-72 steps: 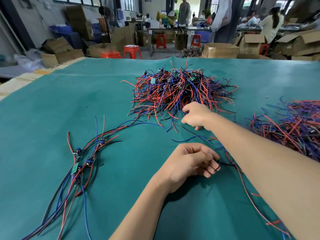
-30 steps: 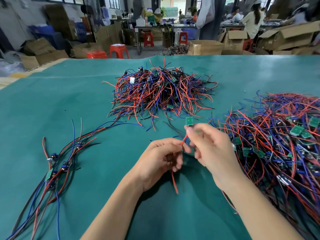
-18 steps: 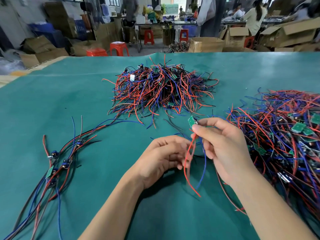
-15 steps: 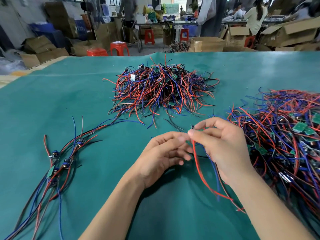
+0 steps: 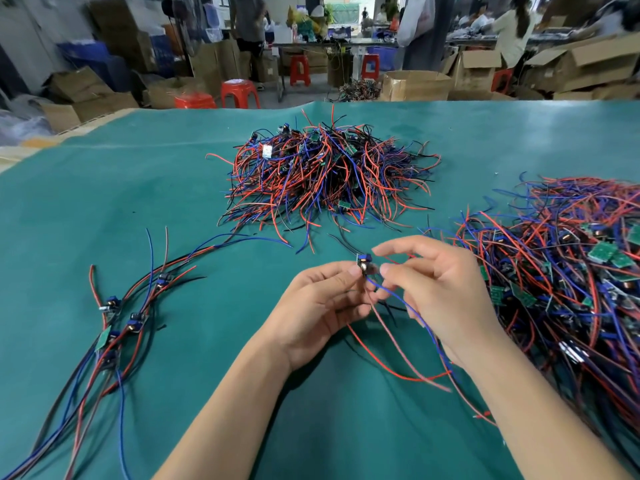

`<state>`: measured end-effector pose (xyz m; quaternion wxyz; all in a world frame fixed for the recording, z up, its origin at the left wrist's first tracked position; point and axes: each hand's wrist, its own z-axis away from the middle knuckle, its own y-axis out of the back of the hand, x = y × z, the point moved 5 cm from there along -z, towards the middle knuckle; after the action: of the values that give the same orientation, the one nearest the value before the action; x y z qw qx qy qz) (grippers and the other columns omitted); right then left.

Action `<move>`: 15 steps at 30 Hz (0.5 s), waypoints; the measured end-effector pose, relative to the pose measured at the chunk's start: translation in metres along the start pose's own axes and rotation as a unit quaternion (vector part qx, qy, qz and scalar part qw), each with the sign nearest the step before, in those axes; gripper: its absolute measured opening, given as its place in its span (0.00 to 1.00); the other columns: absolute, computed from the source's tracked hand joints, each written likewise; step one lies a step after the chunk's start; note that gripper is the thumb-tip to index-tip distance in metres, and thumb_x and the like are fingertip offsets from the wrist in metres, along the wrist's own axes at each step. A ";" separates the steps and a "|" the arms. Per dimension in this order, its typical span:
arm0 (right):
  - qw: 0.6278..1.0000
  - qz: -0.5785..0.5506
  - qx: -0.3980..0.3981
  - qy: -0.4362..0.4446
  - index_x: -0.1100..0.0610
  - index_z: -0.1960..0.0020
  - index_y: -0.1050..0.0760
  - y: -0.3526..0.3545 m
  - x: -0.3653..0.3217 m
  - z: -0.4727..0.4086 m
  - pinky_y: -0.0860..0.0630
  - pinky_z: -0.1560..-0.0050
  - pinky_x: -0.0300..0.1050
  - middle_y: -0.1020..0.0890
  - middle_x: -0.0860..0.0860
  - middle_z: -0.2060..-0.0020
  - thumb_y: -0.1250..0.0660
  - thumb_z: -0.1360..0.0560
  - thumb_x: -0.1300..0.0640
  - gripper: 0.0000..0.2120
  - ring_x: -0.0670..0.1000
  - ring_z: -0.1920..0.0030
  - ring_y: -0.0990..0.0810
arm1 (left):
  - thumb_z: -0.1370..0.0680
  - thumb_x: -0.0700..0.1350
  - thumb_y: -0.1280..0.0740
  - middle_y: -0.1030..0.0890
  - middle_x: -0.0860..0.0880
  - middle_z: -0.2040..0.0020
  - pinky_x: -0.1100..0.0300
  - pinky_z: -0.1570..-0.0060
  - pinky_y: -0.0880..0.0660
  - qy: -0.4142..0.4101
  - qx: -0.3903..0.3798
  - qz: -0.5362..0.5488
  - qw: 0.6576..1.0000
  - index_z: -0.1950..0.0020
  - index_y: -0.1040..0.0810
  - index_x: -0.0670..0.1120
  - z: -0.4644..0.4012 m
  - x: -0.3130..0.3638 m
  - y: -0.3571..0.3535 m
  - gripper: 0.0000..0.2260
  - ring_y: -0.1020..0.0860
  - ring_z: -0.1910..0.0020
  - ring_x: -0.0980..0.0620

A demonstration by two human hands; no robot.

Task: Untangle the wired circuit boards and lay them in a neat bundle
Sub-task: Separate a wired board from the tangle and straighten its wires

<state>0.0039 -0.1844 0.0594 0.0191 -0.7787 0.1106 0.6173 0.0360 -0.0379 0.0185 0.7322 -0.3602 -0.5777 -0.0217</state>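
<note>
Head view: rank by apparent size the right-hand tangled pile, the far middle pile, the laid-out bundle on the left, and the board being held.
1. Right-hand pile, nearer and cropped, so unsure against 2.
2. Far middle pile.
3. Laid-out bundle, long but thin.
4. Held board.

On the counter (image 5: pixel 104 209), a bundle (image 5: pixel 114 327) lies left, a pile (image 5: pixel 325 174) behind both hands, another pile (image 5: pixel 568 271) right.

You get one view only, from a wide-angle camera on your head, tilted forward and down. It sits close over your left hand (image 5: pixel 322 306) and right hand (image 5: pixel 440 292), with the green table mat (image 5: pixel 104 209) stretching toward 12 o'clock.
</note>
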 end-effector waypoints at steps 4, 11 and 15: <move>1.000 -0.003 -0.003 -0.002 0.52 0.53 0.16 -0.001 0.002 -0.001 0.33 0.76 0.32 0.15 0.51 0.69 0.25 0.27 0.68 0.11 0.44 0.77 0.30 | 0.25 0.44 0.31 0.17 0.45 0.58 0.61 0.56 0.20 -0.004 0.010 0.039 0.999 0.48 0.18 0.41 -0.001 0.002 0.004 0.09 0.19 0.62 0.53; 0.997 0.045 -0.062 -0.008 0.44 0.48 0.16 -0.001 0.004 -0.002 0.27 0.67 0.38 0.14 0.50 0.54 0.19 0.34 0.65 0.21 0.50 0.70 0.28 | 0.25 0.42 0.31 0.16 0.46 0.55 0.61 0.57 0.20 0.000 0.019 0.048 0.999 0.44 0.19 0.41 -0.002 0.001 0.005 0.11 0.19 0.62 0.52; 0.999 -0.002 -0.045 -0.018 0.47 0.48 0.16 -0.004 0.008 -0.003 0.30 0.73 0.35 0.15 0.51 0.59 0.24 0.34 0.59 0.16 0.49 0.71 0.25 | 0.27 0.41 0.31 0.17 0.46 0.60 0.61 0.61 0.21 -0.002 0.019 0.032 0.999 0.52 0.16 0.42 -0.002 0.001 0.005 0.06 0.20 0.64 0.53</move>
<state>0.0094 -0.1820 0.0516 -0.0124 -0.7679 0.0810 0.6353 0.0400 -0.0348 0.0166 0.7381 -0.3643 -0.5677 0.0136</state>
